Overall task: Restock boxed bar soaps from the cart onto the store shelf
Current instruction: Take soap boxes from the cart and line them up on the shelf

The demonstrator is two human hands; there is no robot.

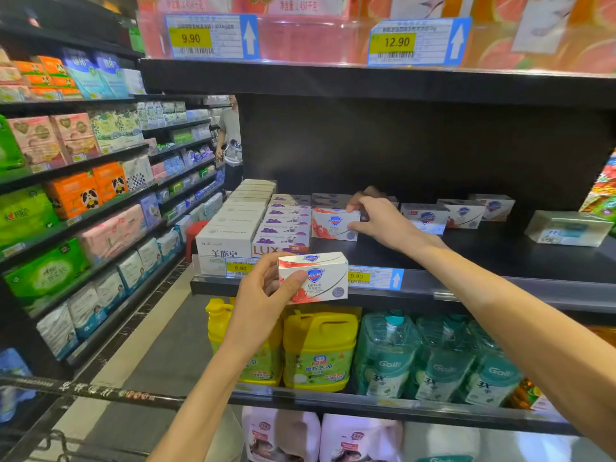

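My left hand (263, 295) grips a white and red Safeguard soap box (316, 278) in front of the shelf edge, level with the price rail. My right hand (376, 218) reaches onto the black shelf (466, 258) and holds a second Safeguard soap box (333, 225) by its right end; that box stands on the shelf beside the purple Lux soap row (283, 225). Three more Safeguard boxes (426, 218) stand farther right on the shelf. The cart handle (90, 390) crosses the lower left corner.
A row of white soap boxes (233, 225) fills the shelf's left end. A clear-wrapped pack (566, 228) lies at the far right. Yellow detergent jugs (316, 351) and green bottles (433, 358) fill the shelf below. A person (230, 138) stands down the aisle.
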